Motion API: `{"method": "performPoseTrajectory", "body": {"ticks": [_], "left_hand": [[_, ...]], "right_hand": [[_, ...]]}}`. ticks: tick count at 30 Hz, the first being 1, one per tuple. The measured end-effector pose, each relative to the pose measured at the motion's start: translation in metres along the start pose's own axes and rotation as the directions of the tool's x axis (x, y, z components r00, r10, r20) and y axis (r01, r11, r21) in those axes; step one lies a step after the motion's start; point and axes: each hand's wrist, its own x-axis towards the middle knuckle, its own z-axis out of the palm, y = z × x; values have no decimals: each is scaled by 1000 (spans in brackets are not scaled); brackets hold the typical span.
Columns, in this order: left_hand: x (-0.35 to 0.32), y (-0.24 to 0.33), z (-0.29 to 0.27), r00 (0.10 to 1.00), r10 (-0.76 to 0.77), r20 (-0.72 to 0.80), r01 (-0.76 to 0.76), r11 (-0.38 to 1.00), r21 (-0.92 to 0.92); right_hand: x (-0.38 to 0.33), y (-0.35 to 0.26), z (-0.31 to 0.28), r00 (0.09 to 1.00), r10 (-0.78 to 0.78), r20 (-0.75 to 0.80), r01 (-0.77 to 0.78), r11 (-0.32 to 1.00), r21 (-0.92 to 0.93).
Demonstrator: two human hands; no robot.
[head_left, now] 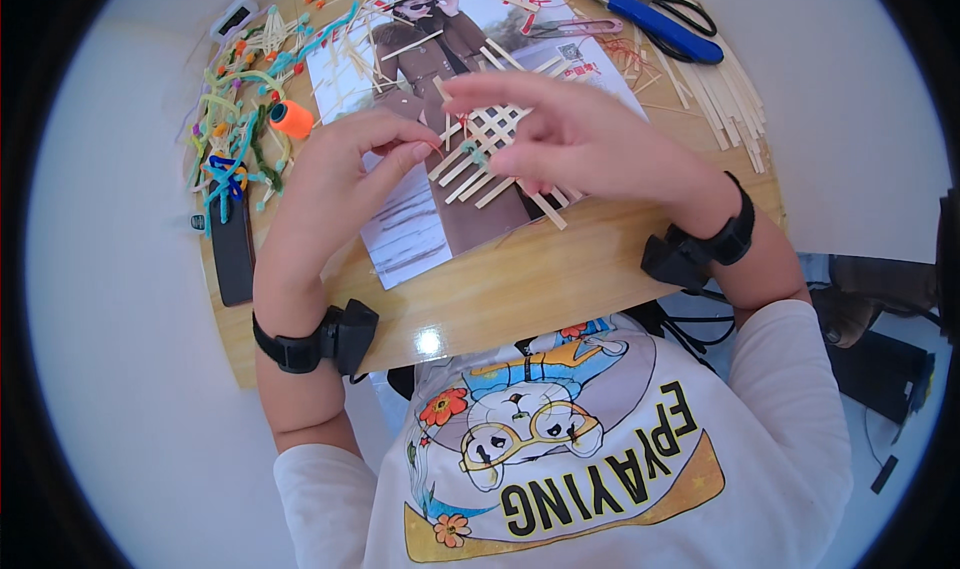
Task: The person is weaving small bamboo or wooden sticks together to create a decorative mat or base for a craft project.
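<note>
A woven lattice of pale flat wooden strips (500,126) lies on a printed magazine page (410,239), with loose strip ends sticking out around it. Beside its left edge, my left hand (365,164) pinches a thin red thread (437,149) between thumb and forefinger. Over the right part of the lattice hovers my right hand (560,134), its forefinger stretched out and its thumb apart, with nothing plainly held. A small pale-green twisted piece (474,153) sits on the lattice near the right thumb. My right hand hides part of the weave.
An orange thread spool (292,119) stands left of my hand, near a heap of coloured pipe cleaners (225,119) and a dark flat case (232,254). Blue-handled pliers (668,29), black-handled scissors (695,7), pink snips (580,27) and several long strips (720,94) lie at the far right.
</note>
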Motion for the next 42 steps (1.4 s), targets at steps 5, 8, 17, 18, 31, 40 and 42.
{"method": "performPoseTrajectory", "body": {"ticks": [5,8,17,18,31,40,42], "left_hand": [[-2,-2,1,1000,-2,-4,2,997,-75],[-3,2,-5,998,35,48,-33,998,-46],[-18,-54,-53,877,65,-476,166,889,427],[-20,-64,-56,924,9,-382,155,905,397],[-11,-63,-59,797,-491,-351,488,867,-105],[-15,-83,-75,832,-398,-386,-20,674,-738],[-13,-76,-74,826,-400,-398,-57,642,-764]], "right_hand": [[8,15,22,985,130,112,-143,982,119],[10,10,10,973,207,105,-213,976,45],[5,1,-9,995,60,-75,-59,998,14],[4,2,-12,996,37,-83,-37,999,-1],[0,-18,-72,911,80,-404,-48,995,87],[-5,-17,-92,899,53,-435,37,980,195],[-6,-10,-101,907,-15,-421,132,959,250]]}}
